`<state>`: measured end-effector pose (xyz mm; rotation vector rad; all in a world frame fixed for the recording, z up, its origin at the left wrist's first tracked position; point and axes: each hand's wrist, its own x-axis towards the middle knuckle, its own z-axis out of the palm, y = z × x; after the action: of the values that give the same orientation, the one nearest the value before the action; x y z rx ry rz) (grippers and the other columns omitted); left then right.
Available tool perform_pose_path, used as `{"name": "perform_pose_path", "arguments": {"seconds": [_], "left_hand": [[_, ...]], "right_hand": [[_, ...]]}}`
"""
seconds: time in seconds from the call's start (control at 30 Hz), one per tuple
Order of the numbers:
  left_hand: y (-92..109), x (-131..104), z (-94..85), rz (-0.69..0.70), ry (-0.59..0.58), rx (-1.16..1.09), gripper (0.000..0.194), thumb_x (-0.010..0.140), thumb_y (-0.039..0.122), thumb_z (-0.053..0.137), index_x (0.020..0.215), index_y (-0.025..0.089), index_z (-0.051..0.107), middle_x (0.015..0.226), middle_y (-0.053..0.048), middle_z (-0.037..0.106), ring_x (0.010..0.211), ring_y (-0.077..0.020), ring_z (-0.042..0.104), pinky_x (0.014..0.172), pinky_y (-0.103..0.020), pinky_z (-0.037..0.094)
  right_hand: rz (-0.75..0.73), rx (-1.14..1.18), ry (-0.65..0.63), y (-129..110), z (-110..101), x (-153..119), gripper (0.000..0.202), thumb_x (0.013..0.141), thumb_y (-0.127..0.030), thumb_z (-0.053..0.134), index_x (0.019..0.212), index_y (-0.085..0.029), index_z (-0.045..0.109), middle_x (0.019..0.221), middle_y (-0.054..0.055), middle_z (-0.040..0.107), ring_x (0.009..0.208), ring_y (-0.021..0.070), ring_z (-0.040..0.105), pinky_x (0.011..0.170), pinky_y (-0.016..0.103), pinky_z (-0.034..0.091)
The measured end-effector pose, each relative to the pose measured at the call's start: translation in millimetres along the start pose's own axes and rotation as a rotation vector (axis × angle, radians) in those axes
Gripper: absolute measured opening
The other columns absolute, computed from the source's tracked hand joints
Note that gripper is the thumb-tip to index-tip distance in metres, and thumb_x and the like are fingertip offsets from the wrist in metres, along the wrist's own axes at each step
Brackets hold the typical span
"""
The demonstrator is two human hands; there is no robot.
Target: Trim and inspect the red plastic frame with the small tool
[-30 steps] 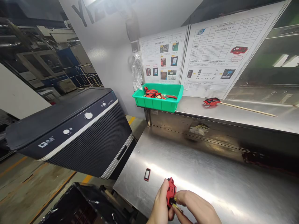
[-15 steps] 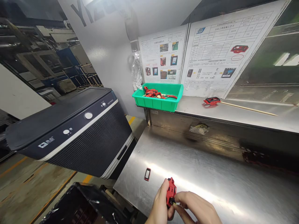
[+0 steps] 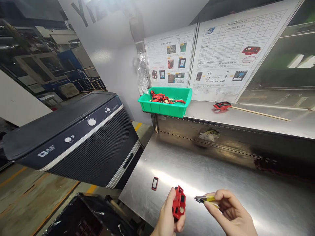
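- Since the earlier frame: right hand has drawn away to the right of the red plastic part; the two were together at the part before, now a clear gap lies between them. Camera view shifted slightly; bench items unchanged.
- Head view, left hand: grip closed on the red plastic part, thumb along its left side, fingers wrapped beneath. Part held upright just above the near edge of the steel desk, its openings facing the camera.
- Head view, right hand: grip pinched shut on a small metal clip with a yellow sleeve, tip pointing left toward the red part, not touching it.
- Small red-rimmed frame piece lies flat on the desk, left of the held part, apart from both hands.
- Raised shelf behind: green bin holding more red parts and wires; another red part lies beside a thin wooden stick.
- Instruction sheets on the back wall; black appliance with dials to the left; black bag-lined container below the desk edge.
- Progress, judged: clip and part are separate at this moment; whether the clip was pulled out or awaits insertion cannot be told. Frame piece untouched on the desk.
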<state>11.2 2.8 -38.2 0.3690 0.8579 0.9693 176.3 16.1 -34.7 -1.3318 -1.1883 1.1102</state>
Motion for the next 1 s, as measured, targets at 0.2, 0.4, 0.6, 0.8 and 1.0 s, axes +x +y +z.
{"name": "perform_pose_path", "arguments": {"seconds": [0.2,0.4,0.6,0.8,1.0], "left_hand": [[-4.6,9.6,-5.6,-0.036,-0.345,-0.186,0.056,0.067,0.075,0.060,0.065,0.019,0.055,0.027,0.007,0.039,0.022,-0.0064,0.018,0.030,-0.022,0.008],[-1.4,8.8,-2.5,-0.009,-0.578,-0.267,0.047,0.078,0.065,0.057,0.065,0.019,0.056,0.030,0.007,0.039,0.024,-0.0078,0.019,0.030,-0.020,0.013],[-2.7,5.5,-1.7,0.014,-0.584,-0.248,0.047,0.082,0.063,0.049,0.065,0.020,0.053,0.030,0.007,0.035,0.025,-0.0093,0.016,0.031,-0.023,0.010],[-1.0,4.2,2.6,-0.014,-0.543,-0.232,0.048,0.080,0.064,0.052,0.062,0.020,0.053,0.029,0.008,0.034,0.025,-0.0092,0.015,0.032,-0.024,0.010],[-0.6,3.4,3.5,-0.038,-0.545,-0.199,0.050,0.080,0.066,0.051,0.060,0.020,0.052,0.028,0.008,0.033,0.025,-0.0091,0.017,0.033,-0.024,0.011]], "right_hand": [[0.045,-0.254,-0.141,77.8,-10.2,29.9,0.032,0.076,-0.051,0.061,0.090,-0.025,0.048,0.077,0.001,0.066,0.068,0.0179,0.063,0.064,0.029,0.051],[0.148,-0.491,-0.179,170.3,-17.5,31.6,0.030,0.062,-0.042,0.053,0.087,-0.025,0.057,0.070,0.002,0.070,0.068,0.0247,0.068,0.063,0.036,0.052],[0.109,-0.727,-0.220,209.5,-37.8,11.6,0.032,0.070,-0.041,0.040,0.084,-0.020,0.061,0.090,0.015,0.071,0.091,0.0346,0.065,0.083,0.047,0.049],[0.102,-0.849,-0.252,217.1,-42.8,7.7,0.049,0.077,-0.045,0.040,0.103,-0.013,0.065,0.112,0.020,0.066,0.106,0.0383,0.058,0.090,0.050,0.046],[0.126,-0.831,-0.217,213.2,-42.0,5.5,0.058,0.079,-0.055,0.038,0.108,-0.012,0.064,0.112,0.019,0.068,0.108,0.0376,0.059,0.093,0.051,0.046]]}}
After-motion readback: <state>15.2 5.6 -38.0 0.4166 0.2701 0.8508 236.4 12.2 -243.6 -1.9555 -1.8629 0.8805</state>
